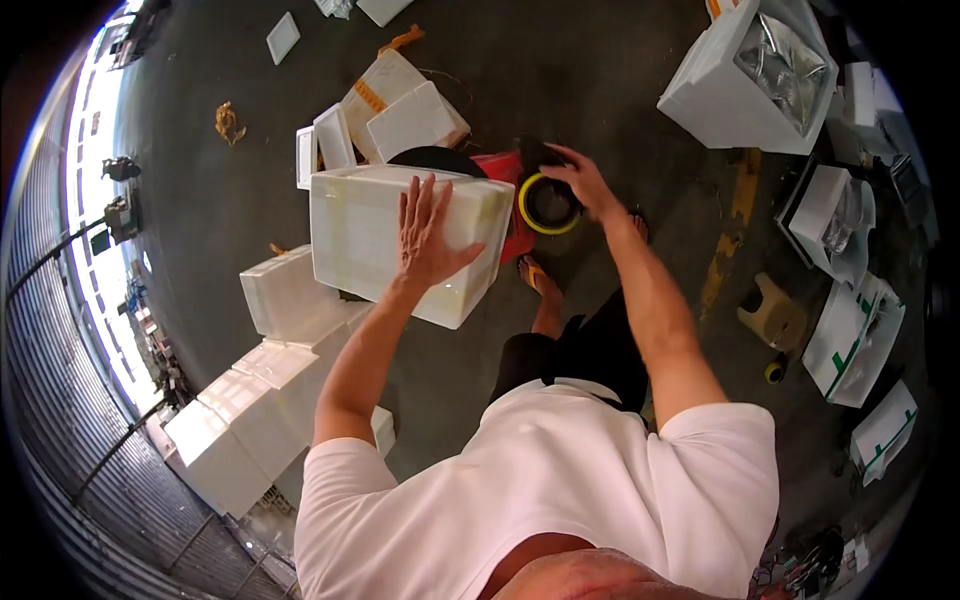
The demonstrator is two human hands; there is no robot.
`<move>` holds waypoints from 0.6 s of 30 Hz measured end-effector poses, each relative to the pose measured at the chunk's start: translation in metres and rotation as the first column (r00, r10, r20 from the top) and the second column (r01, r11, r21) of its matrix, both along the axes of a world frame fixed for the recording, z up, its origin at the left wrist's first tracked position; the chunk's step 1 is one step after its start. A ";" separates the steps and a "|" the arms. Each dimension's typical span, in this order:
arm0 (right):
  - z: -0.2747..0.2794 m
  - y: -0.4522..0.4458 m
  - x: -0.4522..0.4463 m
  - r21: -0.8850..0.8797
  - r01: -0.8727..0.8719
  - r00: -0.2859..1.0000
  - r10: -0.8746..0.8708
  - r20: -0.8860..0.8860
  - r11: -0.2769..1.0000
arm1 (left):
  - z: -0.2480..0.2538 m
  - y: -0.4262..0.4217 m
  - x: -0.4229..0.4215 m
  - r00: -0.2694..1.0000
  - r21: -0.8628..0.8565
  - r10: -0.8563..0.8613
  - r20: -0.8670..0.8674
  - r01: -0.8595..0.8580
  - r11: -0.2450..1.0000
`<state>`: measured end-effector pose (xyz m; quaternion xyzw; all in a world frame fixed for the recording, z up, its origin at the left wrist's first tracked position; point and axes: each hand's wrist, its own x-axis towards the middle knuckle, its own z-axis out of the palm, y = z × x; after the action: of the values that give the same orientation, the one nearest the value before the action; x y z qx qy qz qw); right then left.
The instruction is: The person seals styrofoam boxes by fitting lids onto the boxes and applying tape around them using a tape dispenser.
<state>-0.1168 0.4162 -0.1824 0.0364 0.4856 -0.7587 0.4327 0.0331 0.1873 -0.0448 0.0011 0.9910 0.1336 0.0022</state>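
A large white foam box (355,235) stands in front of me, left of centre, on a support mostly hidden under it. Flat on its top lies my left hand (430,235), fingers spread. To the right of the box, my right hand (580,180) is at the upper edge of a yellow-rimmed tape roll (535,222); its fingers are bent around something dark at the roll's top. Behind the box and roll shows a red object (515,240), partly covered.
White foam boxes (265,410) line the lower left. More boxes and lids (415,120) lie beyond the large box. An open box with silver lining (700,90) sits upper right, others along the right edge. A beige stool (775,315) is at right.
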 end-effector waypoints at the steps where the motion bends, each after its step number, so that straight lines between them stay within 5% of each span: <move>1: 0.015 -0.009 -0.027 0.008 -0.167 0.983 0.167 -0.079 0.986 | -0.005 -0.001 0.003 1.000 0.000 -0.006 0.011 0.006 1.000; 2: 0.016 -0.025 -0.050 0.012 -0.165 0.982 0.166 -0.091 0.986 | -0.008 0.000 0.003 1.000 0.002 -0.011 0.025 0.011 1.000; 3: 0.015 -0.042 -0.069 0.091 -0.468 0.811 0.469 -0.350 0.879 | -0.007 0.001 0.003 1.000 0.002 -0.009 0.021 0.009 1.000; 4: 0.016 -0.055 -0.075 0.241 -0.689 0.491 0.685 -0.539 0.683 | -0.005 0.002 0.005 0.999 -0.005 -0.010 0.039 0.011 1.000; 5: 0.023 -0.060 -0.069 0.393 -0.717 0.284 0.756 -0.590 0.576 | -0.003 0.000 0.004 0.998 -0.017 -0.015 0.057 0.016 1.000; 8: 0.037 -0.015 -0.052 0.223 -0.734 0.546 0.753 -0.368 0.641 | -0.007 0.003 -0.005 0.998 -0.032 0.068 0.009 -0.068 0.997; 11: 0.014 0.019 0.010 0.234 -0.535 0.659 0.574 -0.487 0.812 | -0.022 -0.015 -0.039 0.940 -0.057 0.318 -0.126 -0.327 0.943; 14: 0.022 -0.008 0.048 0.142 -0.425 0.802 0.445 -0.398 0.894 | -0.049 -0.063 -0.075 0.831 -0.074 0.515 -0.211 -0.539 0.839; 16: 0.025 -0.039 0.028 0.055 -0.381 0.837 0.369 -0.403 0.923 | -0.060 -0.096 -0.087 0.583 -0.053 0.772 -0.251 -0.805 0.591; 17: 0.023 -0.057 0.008 -0.034 -0.337 0.871 0.298 -0.391 0.941 | -0.056 -0.109 -0.083 0.586 -0.050 0.765 -0.268 -0.801 0.597; 18: 0.019 -0.077 -0.009 -0.112 -0.332 0.896 0.276 -0.348 0.937 | -0.049 -0.120 -0.065 0.806 -0.084 0.525 -0.273 -0.563 0.822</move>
<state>-0.1258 0.3392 -0.1630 -0.2029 0.4843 -0.7154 0.4610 -0.0323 0.0678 -0.0942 -0.2677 0.9498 0.0468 -0.1549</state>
